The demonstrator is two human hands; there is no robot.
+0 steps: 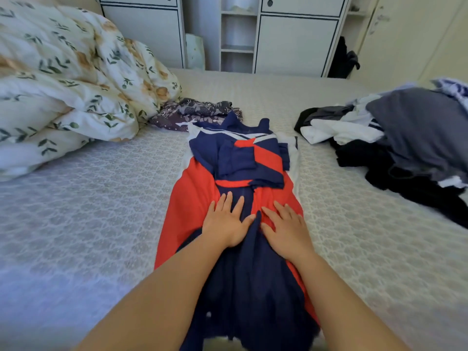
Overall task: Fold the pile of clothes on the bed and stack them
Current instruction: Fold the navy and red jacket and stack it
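A navy, red and white dress (240, 158) lies lengthwise down the middle of the bed (88, 211), folded narrow with its sleeves turned in. My left hand (226, 221) presses flat on its waist, fingers straight and spread. My right hand (285, 229) lies flat beside it on the skirt, fingers straight. A pile of unfolded clothes (405, 143) in grey, black and white sits at the right side of the bed. A purple patterned garment (195, 115) lies crumpled just beyond the dress's collar.
A bunched floral duvet (71, 79) fills the left rear of the bed. White wardrobes and open shelves (291, 39) stand past the far edge. A dark garment (343, 59) hangs at the wardrobe's right end.
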